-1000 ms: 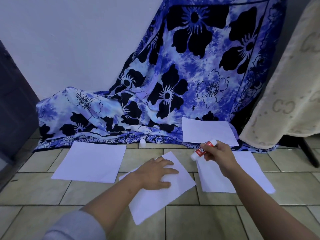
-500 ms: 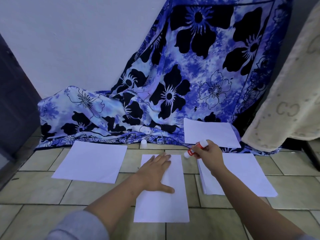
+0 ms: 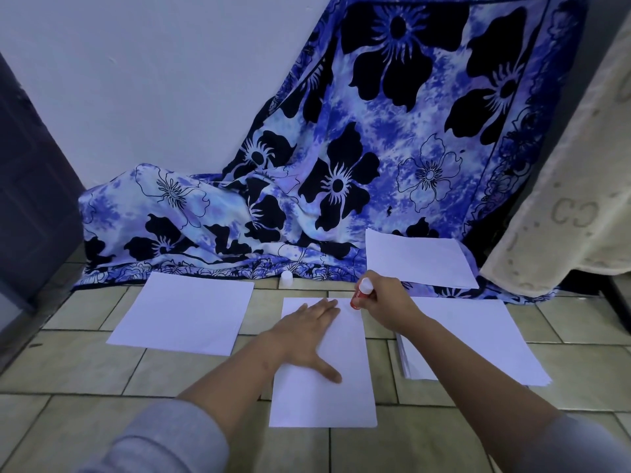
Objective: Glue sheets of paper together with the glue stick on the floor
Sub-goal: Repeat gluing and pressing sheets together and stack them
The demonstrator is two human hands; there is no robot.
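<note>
The left hand [image 3: 307, 332] lies flat, fingers straight and thumb spread, pressing the centre sheet [image 3: 324, 397] to the tiled floor [image 3: 85, 370]. The right hand [image 3: 389, 302] grips the red glue stick [image 3: 361, 295], its lower end down at the sheet's far right corner. A second ago this sheet lay skewed and the stick was held clear of it. Now the sheet sits square and pinned, so gluing looks about to start. The white cap [image 3: 286, 278] stands just beyond. A paper stack [image 3: 478, 336] lies to the right, a single sheet [image 3: 187, 312] to the left, and another [image 3: 416, 261] on the blue floral cloth [image 3: 341, 186].
</note>
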